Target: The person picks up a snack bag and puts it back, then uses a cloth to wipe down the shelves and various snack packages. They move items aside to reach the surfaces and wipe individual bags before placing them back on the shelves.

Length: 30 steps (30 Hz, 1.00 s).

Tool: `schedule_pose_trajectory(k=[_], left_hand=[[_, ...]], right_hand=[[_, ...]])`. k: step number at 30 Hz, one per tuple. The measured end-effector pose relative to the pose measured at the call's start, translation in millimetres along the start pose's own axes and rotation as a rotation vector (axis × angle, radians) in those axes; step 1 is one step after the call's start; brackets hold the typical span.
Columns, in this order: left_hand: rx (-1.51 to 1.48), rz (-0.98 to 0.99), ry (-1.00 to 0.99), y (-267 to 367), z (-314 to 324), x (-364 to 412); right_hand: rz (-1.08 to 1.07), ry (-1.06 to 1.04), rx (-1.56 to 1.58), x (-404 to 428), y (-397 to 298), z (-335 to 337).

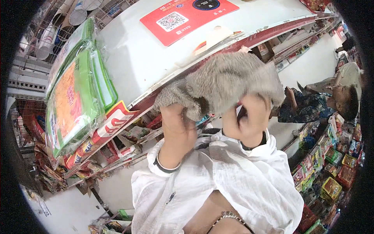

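Note:
A grey towel (pixel 230 79) is bunched in front of my chest, at the front edge of a white shelf top (pixel 125 58). My left hand (pixel 176 118) grips its left end, the fingers hidden in the folds. On the other side my right hand (pixel 253 106) holds the towel too, blurred, with most fingers covered. A red payment sign (pixel 172 33) bearing a printed code lies flat on the white top beyond the towel.
Green plastic-wrapped snack packs (pixel 73 102) stand at the left end of the top. Lower shelves (pixel 117 152) hold packaged goods. A person (pixel 312 103) in a dark patterned top is at the right, near shelves of colourful packages (pixel 330 187). A wire rack (pixel 96 17) is at the upper left.

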<state>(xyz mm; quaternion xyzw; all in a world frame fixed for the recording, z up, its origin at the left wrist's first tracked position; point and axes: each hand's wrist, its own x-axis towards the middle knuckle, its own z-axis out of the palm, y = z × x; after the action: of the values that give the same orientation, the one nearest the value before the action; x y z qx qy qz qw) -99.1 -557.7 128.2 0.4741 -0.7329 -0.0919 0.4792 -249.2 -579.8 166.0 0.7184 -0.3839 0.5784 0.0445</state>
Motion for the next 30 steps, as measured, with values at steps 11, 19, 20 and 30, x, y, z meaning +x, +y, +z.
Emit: schedule_pose_trajectory(k=[11, 19, 20, 30], left_hand=[[0.001, 0.037, -0.085, 4.2, -6.2, 6.9], [0.02, 0.063, -0.075, 0.3, -7.3, 4.0], [0.029, 0.054, -0.075, 1.6, -8.4, 3.6], [0.098, 0.048, -0.034, 3.7, -10.1, 7.9]], right_hand=[[0.043, -0.027, -0.012, -8.4, 19.2, 8.0], [0.071, -0.027, -0.095, -24.4, 21.9, 10.4], [0.072, -0.028, -0.094, -23.7, 20.7, 11.0], [-0.156, -0.11, 0.09, 5.9, 16.0, 22.5]])
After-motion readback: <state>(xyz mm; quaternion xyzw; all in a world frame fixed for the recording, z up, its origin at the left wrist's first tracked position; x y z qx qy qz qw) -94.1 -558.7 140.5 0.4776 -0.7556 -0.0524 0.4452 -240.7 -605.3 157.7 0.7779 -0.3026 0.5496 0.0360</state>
